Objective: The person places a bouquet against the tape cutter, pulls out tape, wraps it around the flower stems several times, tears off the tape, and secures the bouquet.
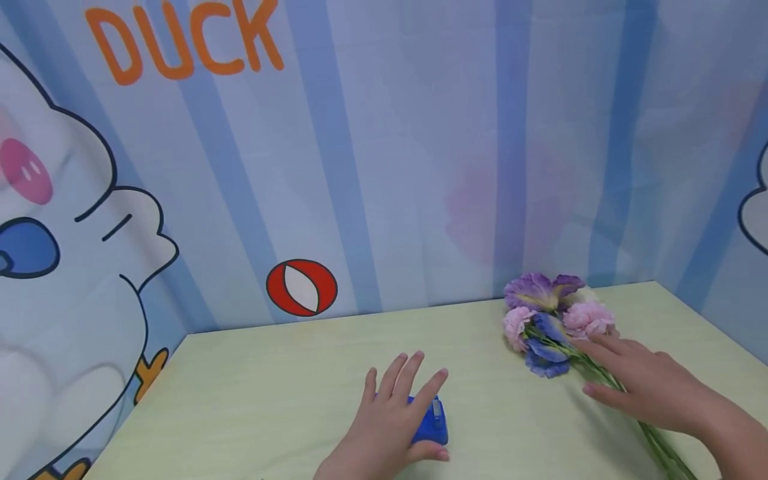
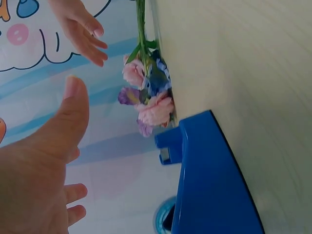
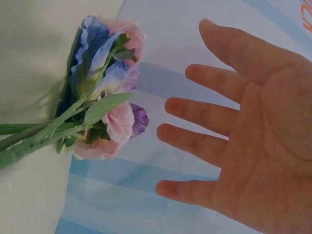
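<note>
My left hand point(image 1: 387, 417), fingers spread and holding nothing, is over a blue tape dispenser point(image 1: 435, 427) on the table. Much of the dispenser is hidden behind the hand in the head view. From the left wrist, its sloped blue body point(image 2: 209, 180) shows, with a roll of tape point(image 2: 165, 217) partly in sight. A bunch of flowers point(image 1: 545, 337) in pink, purple and blue lies at the right, its green stems point(image 1: 663, 447) pointing toward me. Above the stems, my right hand point(image 1: 651, 380) hovers with fingers extended. In the right wrist view its palm point(image 3: 273, 117) faces the blooms, apart from them.
A pale yellow-green table point(image 1: 270, 387) spreads under both hands. Behind it hangs a blue striped backdrop point(image 1: 408, 167) printed with cartoon figures, a red ball point(image 1: 279, 288) and orange lettering point(image 1: 219, 40). The blooms lie close to the table's back edge.
</note>
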`<state>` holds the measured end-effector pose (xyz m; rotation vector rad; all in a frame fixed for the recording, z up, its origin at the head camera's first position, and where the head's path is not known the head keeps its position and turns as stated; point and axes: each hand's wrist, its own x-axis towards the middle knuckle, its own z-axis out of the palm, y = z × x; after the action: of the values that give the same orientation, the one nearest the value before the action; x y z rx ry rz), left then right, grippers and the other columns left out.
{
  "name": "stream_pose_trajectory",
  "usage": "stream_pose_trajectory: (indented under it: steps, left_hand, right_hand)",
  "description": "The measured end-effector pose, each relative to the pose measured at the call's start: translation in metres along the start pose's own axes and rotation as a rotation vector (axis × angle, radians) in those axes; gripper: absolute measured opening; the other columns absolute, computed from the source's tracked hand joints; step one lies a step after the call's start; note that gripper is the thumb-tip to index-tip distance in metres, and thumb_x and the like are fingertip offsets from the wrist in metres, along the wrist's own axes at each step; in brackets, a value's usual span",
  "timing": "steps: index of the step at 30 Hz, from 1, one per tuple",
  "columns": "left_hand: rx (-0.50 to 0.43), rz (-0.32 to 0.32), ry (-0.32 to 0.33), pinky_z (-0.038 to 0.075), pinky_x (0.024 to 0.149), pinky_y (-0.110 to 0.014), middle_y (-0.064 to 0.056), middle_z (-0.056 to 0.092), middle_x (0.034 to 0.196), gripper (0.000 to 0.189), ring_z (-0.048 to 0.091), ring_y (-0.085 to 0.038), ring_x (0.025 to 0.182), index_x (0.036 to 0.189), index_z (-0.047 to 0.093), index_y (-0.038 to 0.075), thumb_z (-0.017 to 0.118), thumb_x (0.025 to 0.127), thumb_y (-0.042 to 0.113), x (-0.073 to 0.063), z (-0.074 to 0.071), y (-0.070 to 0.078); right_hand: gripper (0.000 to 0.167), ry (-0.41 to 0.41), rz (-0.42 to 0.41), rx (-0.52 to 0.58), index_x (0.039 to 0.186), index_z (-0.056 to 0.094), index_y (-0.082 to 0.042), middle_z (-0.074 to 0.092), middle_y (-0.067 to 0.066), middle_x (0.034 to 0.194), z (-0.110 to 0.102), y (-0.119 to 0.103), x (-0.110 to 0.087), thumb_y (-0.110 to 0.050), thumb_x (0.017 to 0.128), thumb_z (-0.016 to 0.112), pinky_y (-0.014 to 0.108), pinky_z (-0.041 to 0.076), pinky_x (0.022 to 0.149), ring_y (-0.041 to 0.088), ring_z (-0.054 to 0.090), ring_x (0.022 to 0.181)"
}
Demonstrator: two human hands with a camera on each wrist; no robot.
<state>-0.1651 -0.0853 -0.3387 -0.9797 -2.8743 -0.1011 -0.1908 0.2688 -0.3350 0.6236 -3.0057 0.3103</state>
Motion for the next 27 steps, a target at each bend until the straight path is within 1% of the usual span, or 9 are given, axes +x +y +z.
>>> stream_pose_trajectory:
  steps: [3, 5, 8, 12, 15, 19, 25, 27]
  left_hand:
    - [0.026, 0.058, 0.003, 0.028, 0.097, -0.065, -0.01, 0.017, 0.152, 0.083, 0.019, -0.032, 0.137, 0.149, 0.02, 0.027, 0.054, 0.081, 0.063, 0.007, 0.003, 0.005]
    - [0.028, 0.093, -0.005, 0.029, 0.097, -0.064, -0.009, 0.017, 0.153, 0.083, 0.019, -0.031, 0.137, 0.149, 0.02, 0.028, 0.053, 0.082, 0.063, 0.011, 0.004, 0.01]
    - [0.02, 0.117, -0.021, 0.028, 0.098, -0.063, -0.008, 0.016, 0.153, 0.081, 0.018, -0.028, 0.139, 0.149, 0.019, 0.028, 0.052, 0.083, 0.062, 0.017, 0.005, 0.016]
    - [-0.006, 0.119, -0.021, 0.027, 0.099, -0.063, -0.008, 0.015, 0.154, 0.081, 0.016, -0.027, 0.139, 0.149, 0.02, 0.028, 0.054, 0.083, 0.061, 0.024, 0.006, 0.022]
    - [-0.01, 0.121, -0.027, 0.027, 0.099, -0.063, -0.007, 0.014, 0.154, 0.081, 0.016, -0.027, 0.139, 0.149, 0.02, 0.029, 0.053, 0.082, 0.061, 0.028, 0.007, 0.026]
    - [-0.009, 0.116, -0.062, 0.026, 0.101, -0.061, -0.005, 0.012, 0.155, 0.08, 0.013, -0.024, 0.14, 0.149, 0.018, 0.031, 0.051, 0.083, 0.062, 0.033, 0.009, 0.031]
    - [0.005, 0.109, -0.105, 0.027, 0.102, -0.058, -0.002, 0.012, 0.155, 0.081, 0.013, -0.022, 0.141, 0.149, 0.016, 0.033, 0.049, 0.082, 0.065, 0.037, 0.016, 0.034]
    - [-0.006, 0.109, -0.12, 0.027, 0.102, -0.058, -0.002, 0.013, 0.155, 0.081, 0.014, -0.021, 0.141, 0.149, 0.016, 0.033, 0.049, 0.082, 0.065, 0.039, 0.02, 0.035]
  right_hand:
    - [0.063, -0.024, -0.004, 0.021, 0.135, 0.045, -0.005, 0.044, 0.026, 0.132, 0.001, 0.003, 0.0, -0.04, 0.086, 0.063, 0.062, 0.043, 0.072, 0.052, 0.044, 0.112]
    - [0.063, -0.034, -0.006, 0.037, 0.135, 0.045, -0.005, 0.044, 0.027, 0.132, 0.002, 0.005, 0.0, -0.039, 0.086, 0.064, 0.061, 0.044, 0.072, 0.052, 0.044, 0.112]
    - [0.062, -0.048, -0.001, 0.05, 0.135, 0.045, -0.005, 0.043, 0.028, 0.132, 0.002, 0.007, 0.0, -0.038, 0.086, 0.063, 0.062, 0.043, 0.073, 0.053, 0.043, 0.112]
    - [0.061, -0.043, -0.01, 0.049, 0.135, 0.046, -0.004, 0.044, 0.029, 0.131, 0.004, 0.01, 0.0, -0.037, 0.086, 0.063, 0.061, 0.044, 0.073, 0.053, 0.044, 0.111]
    - [0.059, -0.034, -0.02, 0.048, 0.133, 0.048, -0.004, 0.047, 0.027, 0.129, 0.005, 0.012, 0.0, -0.036, 0.087, 0.064, 0.058, 0.045, 0.074, 0.05, 0.047, 0.11]
    - [0.056, -0.033, -0.024, 0.053, 0.132, 0.049, -0.004, 0.05, 0.024, 0.126, 0.007, 0.016, 0.0, -0.035, 0.087, 0.064, 0.056, 0.046, 0.074, 0.048, 0.049, 0.108]
    - [0.056, -0.058, -0.017, 0.063, 0.132, 0.049, -0.002, 0.051, 0.026, 0.124, 0.009, 0.02, 0.003, -0.034, 0.088, 0.063, 0.058, 0.045, 0.075, 0.05, 0.048, 0.107]
    - [0.057, -0.079, -0.014, 0.079, 0.132, 0.049, -0.001, 0.05, 0.027, 0.124, 0.01, 0.021, 0.005, -0.034, 0.088, 0.063, 0.059, 0.045, 0.077, 0.05, 0.048, 0.108]
